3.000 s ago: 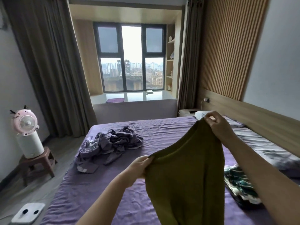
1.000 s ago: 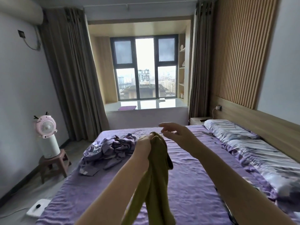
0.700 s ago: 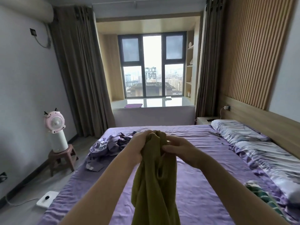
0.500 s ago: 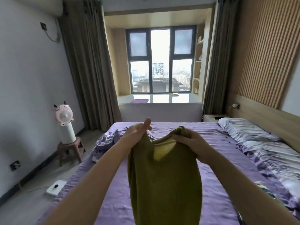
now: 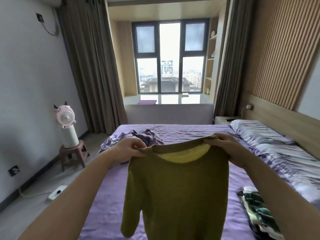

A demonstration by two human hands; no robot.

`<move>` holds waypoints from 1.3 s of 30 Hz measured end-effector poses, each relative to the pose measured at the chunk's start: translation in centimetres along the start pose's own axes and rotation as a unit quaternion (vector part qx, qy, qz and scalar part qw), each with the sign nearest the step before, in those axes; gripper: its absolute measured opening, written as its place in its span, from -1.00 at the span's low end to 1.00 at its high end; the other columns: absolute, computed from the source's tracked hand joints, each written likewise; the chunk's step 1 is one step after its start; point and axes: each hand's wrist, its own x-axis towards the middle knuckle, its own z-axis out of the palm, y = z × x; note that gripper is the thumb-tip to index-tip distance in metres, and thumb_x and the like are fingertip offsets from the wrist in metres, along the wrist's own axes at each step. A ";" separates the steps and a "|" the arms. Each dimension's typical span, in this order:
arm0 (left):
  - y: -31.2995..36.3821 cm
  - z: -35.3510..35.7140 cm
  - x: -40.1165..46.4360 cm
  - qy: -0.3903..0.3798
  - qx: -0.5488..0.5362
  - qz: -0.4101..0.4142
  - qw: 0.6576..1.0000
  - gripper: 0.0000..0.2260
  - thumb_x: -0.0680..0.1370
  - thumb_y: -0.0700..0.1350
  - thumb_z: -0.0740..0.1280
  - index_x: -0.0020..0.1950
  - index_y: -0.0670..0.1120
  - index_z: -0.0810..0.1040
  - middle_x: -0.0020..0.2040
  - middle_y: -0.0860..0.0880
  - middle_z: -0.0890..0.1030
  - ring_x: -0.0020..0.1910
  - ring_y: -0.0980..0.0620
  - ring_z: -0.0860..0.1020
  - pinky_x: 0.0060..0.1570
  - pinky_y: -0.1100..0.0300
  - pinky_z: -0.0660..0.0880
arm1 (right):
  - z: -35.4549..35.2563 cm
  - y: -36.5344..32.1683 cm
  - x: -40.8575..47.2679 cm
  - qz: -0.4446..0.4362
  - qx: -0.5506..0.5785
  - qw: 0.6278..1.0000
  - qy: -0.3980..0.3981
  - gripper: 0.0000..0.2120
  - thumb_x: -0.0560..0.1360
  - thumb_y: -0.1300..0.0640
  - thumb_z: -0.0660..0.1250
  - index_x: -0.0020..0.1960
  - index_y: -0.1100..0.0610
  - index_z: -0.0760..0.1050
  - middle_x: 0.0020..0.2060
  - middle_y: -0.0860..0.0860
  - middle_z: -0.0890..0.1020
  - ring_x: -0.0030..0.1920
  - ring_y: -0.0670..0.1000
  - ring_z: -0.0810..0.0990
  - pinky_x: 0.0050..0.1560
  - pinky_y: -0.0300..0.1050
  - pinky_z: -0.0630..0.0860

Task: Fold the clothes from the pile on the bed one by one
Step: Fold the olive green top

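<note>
We hold the olive-green sweater [image 5: 178, 187] up in the air over the bed [image 5: 107, 205], collar on top and front spread wide. Our left hand [image 5: 129, 148] pinches the left shoulder, fingers curled round the knit, and our right hand [image 5: 223, 144] grips the right shoulder the same way. One sleeve hangs down on the left side. Behind our left hand, the pile of lilac clothes [image 5: 138, 137] lies crumpled on the purple sheet. A folded green-and-white garment [image 5: 256, 207] rests near the bed's right edge, beside the pillows [image 5: 259, 132].
</note>
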 end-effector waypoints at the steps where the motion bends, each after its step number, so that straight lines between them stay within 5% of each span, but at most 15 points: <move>1: -0.1 -0.2 -0.2 -0.003 -0.022 -0.007 1.000 -0.89 0.43 -0.30 0.46 -0.14 -0.10 0.63 -0.26 0.04 0.61 -0.22 0.13 0.54 -0.23 0.40 0.46 | -0.7 0.1 -0.1 0.022 0.008 0.999 -0.031 -0.83 0.36 0.12 0.45 -0.12 0.19 0.58 -0.30 0.08 0.59 -0.25 0.03 0.59 -0.27 -0.18 0.54; 5: -0.1 -0.6 -1.2 -0.043 -0.133 -0.026 0.990 -0.87 0.31 -0.10 0.50 -0.20 -0.10 0.69 -0.25 -0.01 0.65 -0.26 0.16 0.59 -0.28 0.37 0.50 | -2.7 1.0 -0.5 0.081 0.053 0.990 -0.098 -0.77 0.34 0.21 0.50 -0.06 0.24 0.55 -0.22 0.14 0.59 -0.19 0.07 0.60 -0.17 -0.12 0.59; 9: -0.1 -0.4 -1.8 -0.012 -0.249 -0.034 0.968 -0.91 0.49 -0.24 0.36 -0.07 -0.24 0.61 -0.23 -0.09 0.64 -0.30 0.10 0.60 -0.30 0.34 0.53 | -2.9 1.6 -1.0 0.081 0.081 0.991 -0.070 -0.79 0.32 0.18 0.46 -0.09 0.25 0.55 -0.19 0.17 0.55 -0.18 0.09 0.53 -0.11 -0.05 0.47; 15: -0.9 -0.8 -2.9 0.035 -0.325 -0.025 0.945 -0.88 0.57 -0.17 0.28 -0.07 -0.14 0.61 -0.18 -0.09 0.67 -0.19 0.03 0.63 -0.15 0.21 0.60 | -0.7 0.7 -3.2 -0.029 -0.156 0.985 0.074 -0.87 0.52 0.14 0.32 0.00 0.12 0.63 -0.09 0.10 0.65 -0.05 0.06 0.59 0.05 -0.08 0.49; 17: -1.3 -0.9 -3.5 0.040 -0.313 -0.021 0.949 -0.88 0.57 -0.14 0.29 -0.07 -0.10 0.61 -0.17 -0.08 0.67 -0.16 0.01 0.62 -0.06 0.16 0.59 | 0.4 0.5 -4.0 -0.054 -0.233 0.964 0.119 -0.89 0.53 0.11 0.32 -0.06 0.09 0.62 -0.17 0.03 0.62 -0.11 0.00 0.55 -0.09 -0.20 0.44; 23: -1.6 -1.5 -6.7 0.092 -0.187 0.007 0.978 -0.87 0.60 -0.12 0.27 -0.09 -0.07 0.60 -0.33 0.12 0.62 -0.31 0.22 0.58 -0.30 0.41 0.48 | 3.9 0.5 -7.0 -0.098 -0.308 0.918 0.228 -0.88 0.52 0.07 0.34 -0.08 0.12 0.56 -0.30 -0.06 0.52 -0.25 -0.17 0.45 -0.30 -0.39 0.29; 32: -3.4 -4.0 -11.2 0.109 -0.091 0.032 0.989 -0.89 0.56 -0.10 0.34 -0.14 0.02 0.63 -0.31 0.08 0.63 -0.35 0.29 0.55 -0.34 0.49 0.44 | 7.6 0.2 -11.9 -0.041 -0.353 0.921 0.159 -0.54 0.53 -0.08 0.22 -0.35 0.26 0.47 -0.48 0.07 0.40 -0.44 0.00 0.39 -0.32 -0.21 0.31; 36: -3.0 -4.9 -11.8 0.093 -0.096 0.035 0.990 -0.89 0.56 -0.07 0.33 -0.12 0.03 0.64 -0.28 0.09 0.63 -0.30 0.22 0.57 -0.34 0.45 0.44 | 8.1 -0.2 -12.2 -0.025 -0.324 0.930 0.170 -0.42 0.50 -0.13 0.24 -0.28 0.43 0.48 -0.44 0.15 0.41 -0.40 0.06 0.40 -0.30 -0.14 0.32; 39: -3.9 -4.7 -11.5 0.102 -0.063 0.032 0.992 -0.88 0.57 -0.07 0.32 -0.11 0.00 0.63 -0.25 0.07 0.60 -0.26 0.18 0.53 -0.31 0.45 0.41 | 9.0 -0.3 -12.2 -0.002 -0.305 0.943 0.131 -0.50 0.43 -0.19 0.22 -0.44 0.22 0.38 -0.52 0.06 0.35 -0.48 0.01 0.34 -0.34 -0.22 0.28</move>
